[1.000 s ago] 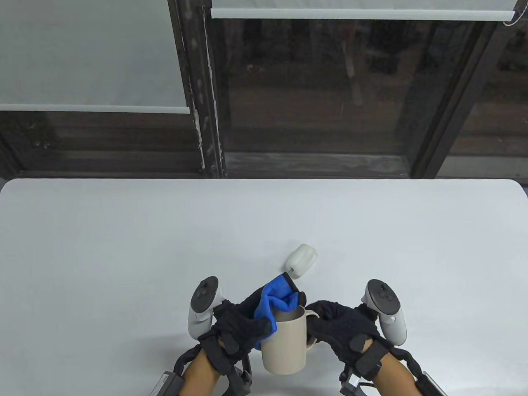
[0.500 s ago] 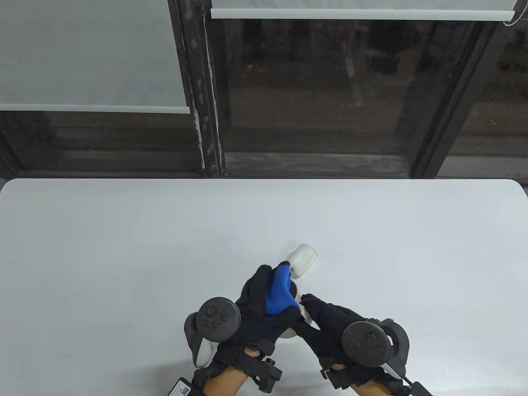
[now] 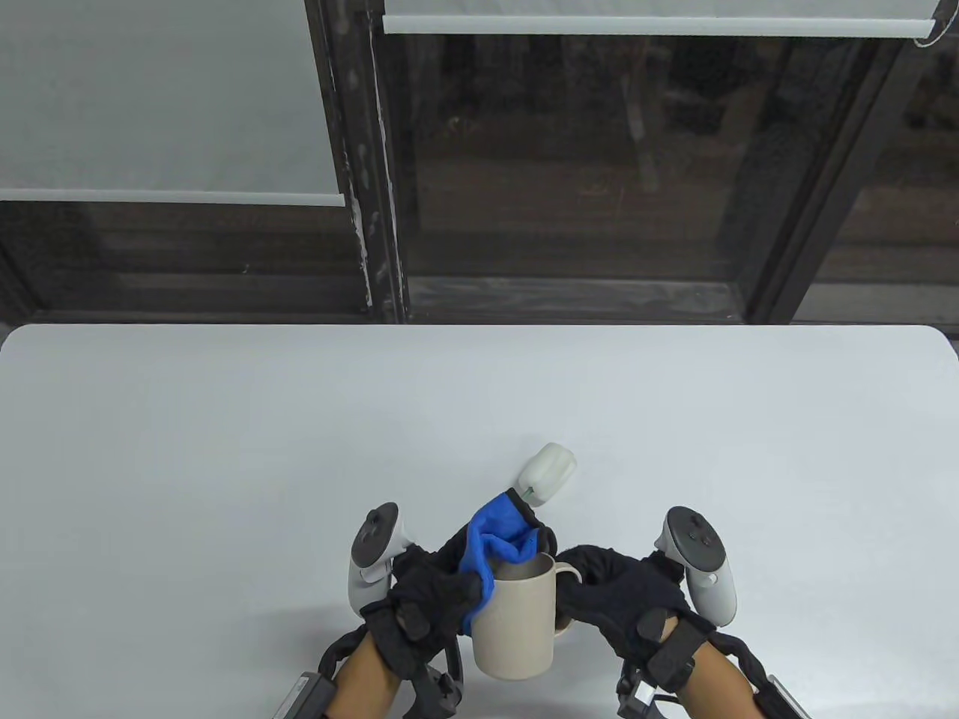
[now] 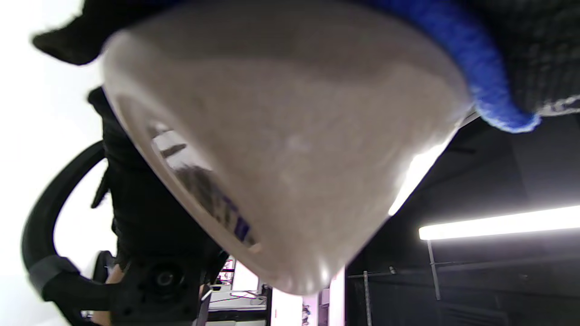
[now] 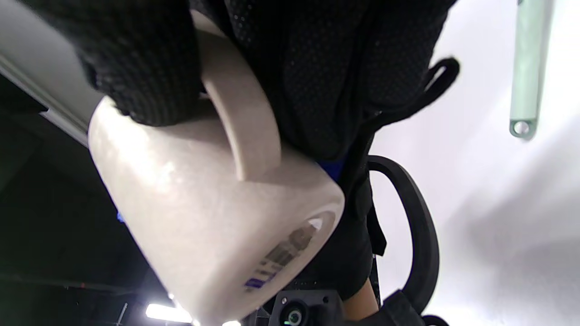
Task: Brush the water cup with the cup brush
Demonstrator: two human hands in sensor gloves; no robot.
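Note:
A beige water cup [image 3: 517, 622] is held above the table near its front edge, mouth facing away. My right hand [image 3: 622, 592] grips its handle [image 5: 240, 131]. My left hand [image 3: 431, 592] holds a blue cloth [image 3: 494, 535] against the cup's rim and left side; the cloth also shows in the left wrist view [image 4: 476, 68]. The cup brush lies on the table just beyond the hands. Its white sponge head [image 3: 549, 470] shows, and its pale green handle [image 5: 528, 59] shows in the right wrist view. Neither hand touches the brush.
The white table [image 3: 225, 449] spreads wide on both sides and toward the back. Dark window frames stand beyond its far edge.
Half a second ago both hands were rolled over with the trackers up and the cup tipped away. Now they have rolled back and the cup's side faces the camera again.

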